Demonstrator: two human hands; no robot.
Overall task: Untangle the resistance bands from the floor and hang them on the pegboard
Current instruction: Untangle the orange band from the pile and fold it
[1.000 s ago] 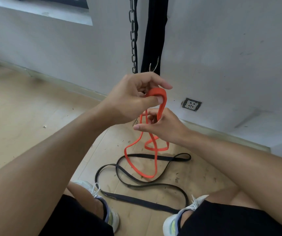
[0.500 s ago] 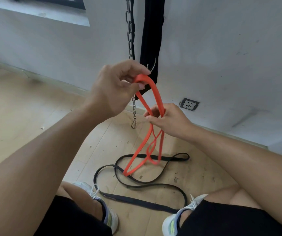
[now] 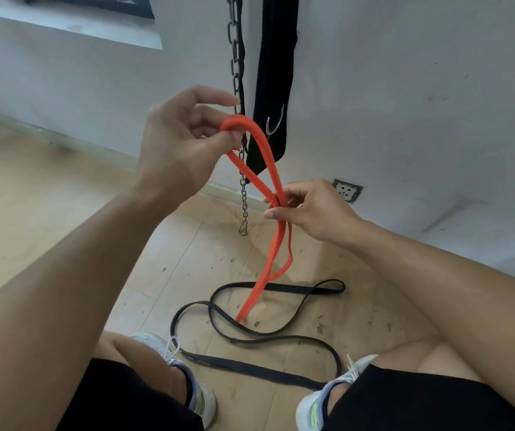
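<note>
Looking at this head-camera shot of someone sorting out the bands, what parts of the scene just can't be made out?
All in the head view:
- Pegboard: not in view; above the top edge, if anywhere.
- Chain and black strap: tops cut off by the top edge.
- Orange band: its crossing is hidden inside the right hand, so any twist left is unclear; the left hand covers its top end.
- Black band: ends run behind the shoes.

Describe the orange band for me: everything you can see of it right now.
The orange resistance band is a flat, matte, rubbery-looking loop. The left hand pinches its top bend, raised in front of the wall. Its strands run down and cross where the right hand pinches them together. Below that, a small loop hangs and a long doubled length slants down to the wooden floor, its tip ending over the black band lying there.
</note>
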